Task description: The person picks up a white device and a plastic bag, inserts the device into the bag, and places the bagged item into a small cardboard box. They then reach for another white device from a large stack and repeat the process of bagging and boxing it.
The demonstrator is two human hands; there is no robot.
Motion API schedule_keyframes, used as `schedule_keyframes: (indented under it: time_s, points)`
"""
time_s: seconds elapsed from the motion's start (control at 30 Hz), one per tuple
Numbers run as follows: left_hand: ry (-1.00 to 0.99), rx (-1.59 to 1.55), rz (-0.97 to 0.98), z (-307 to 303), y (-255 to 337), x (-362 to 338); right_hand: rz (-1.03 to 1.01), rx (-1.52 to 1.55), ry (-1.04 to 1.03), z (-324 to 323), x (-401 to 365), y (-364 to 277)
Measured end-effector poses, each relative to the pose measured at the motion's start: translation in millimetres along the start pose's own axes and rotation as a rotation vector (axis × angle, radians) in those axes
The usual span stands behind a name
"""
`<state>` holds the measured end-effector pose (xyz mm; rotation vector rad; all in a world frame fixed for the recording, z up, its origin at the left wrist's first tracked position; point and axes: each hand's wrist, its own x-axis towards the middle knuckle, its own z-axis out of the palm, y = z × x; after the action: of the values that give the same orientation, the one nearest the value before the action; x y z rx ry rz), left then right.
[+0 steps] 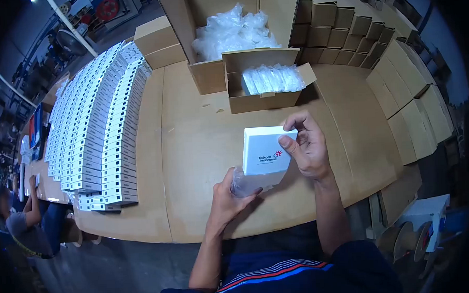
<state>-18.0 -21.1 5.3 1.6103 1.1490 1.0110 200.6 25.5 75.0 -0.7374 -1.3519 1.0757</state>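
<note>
A flat white box [263,148] printed "Telkom Indonesia" is held up in front of me, above the table. My right hand [309,148] pinches its upper right corner between thumb and fingers. Around the box's lower end sits a clear plastic bag [246,183], with the upper part of the box bare. My left hand [229,196] is closed on the bag at the lower left. Farther back stands an open carton [261,103] holding several plastic-wrapped packs [274,79] in a row.
Long stacks of white boxes [89,126] line the table's left side. Behind, a large carton [208,79] holds loose clear plastic bags [235,34]. Brown cartons [399,76] are stacked at right. Another person [30,213] sits at far left. Reels [406,241] stand below the table's right edge.
</note>
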Motion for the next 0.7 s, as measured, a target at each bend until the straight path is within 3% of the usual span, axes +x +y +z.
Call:
schedule_keyframes:
  time_s: [0.3, 0.43, 0.5, 0.57, 0.7]
  points:
    - [-0.001, -0.036, -0.016, 1, 5, 0, 0.046, -0.194, -0.096, 7, 6, 2]
    - [-0.038, -0.321, -0.034, 0, 1, -3, 0.063, -0.319, -0.071, 12, 12, 7]
    - [-0.032, -0.627, -0.11, 2, -13, -10, 0.174, -0.308, -0.078, 12, 12, 10]
    - [-0.014, -0.641, -0.136, 4, -18, -11, 0.272, -0.354, -0.105, 12, 12, 13]
    - [0.058, -0.676, -0.189, 11, -25, -11, 0.353, -0.106, -0.076, 9, 3, 30]
